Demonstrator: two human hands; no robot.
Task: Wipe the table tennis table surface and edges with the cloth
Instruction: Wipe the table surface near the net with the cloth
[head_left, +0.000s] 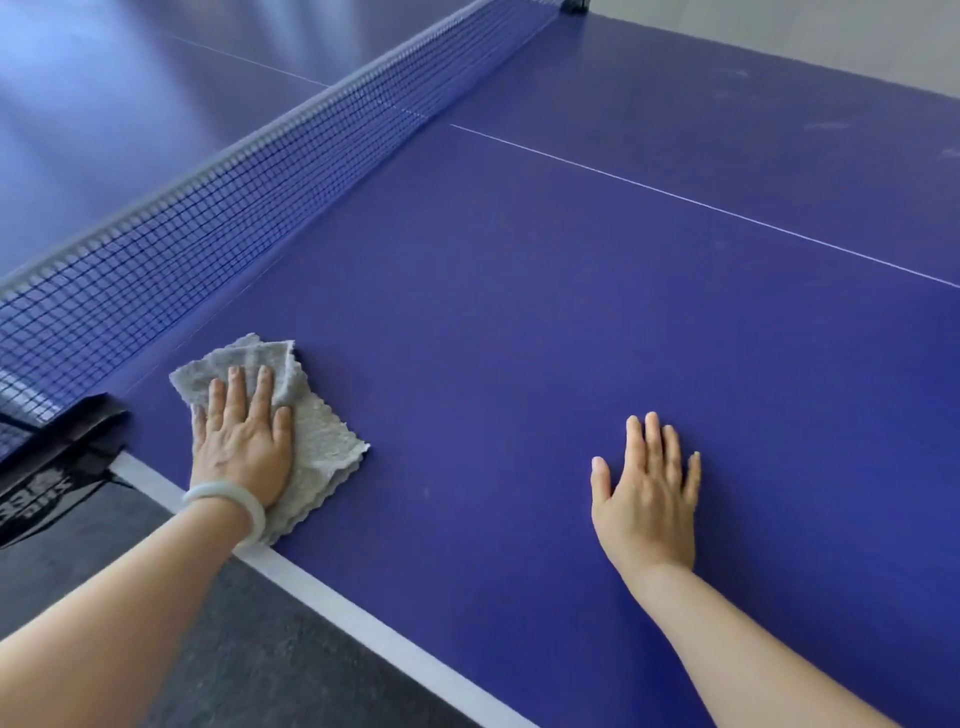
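A blue table tennis table (519, 322) fills the view, with a white line along its near edge (332, 603). A grey folded cloth (317, 447) lies flat on the table close to that edge and near the net. My left hand (241, 441) presses flat on the cloth with straight fingers; a pale bangle circles the wrist. My right hand (649, 493) rests flat on the bare blue surface further right, fingers straight, holding nothing.
The black net (218, 208) with its grey top band runs diagonally from lower left to upper right. Its black clamp post (57, 441) sits at the table's edge just left of the cloth. A thin white centre line (701, 202) crosses the table. Dark floor (182, 649) lies below the edge.
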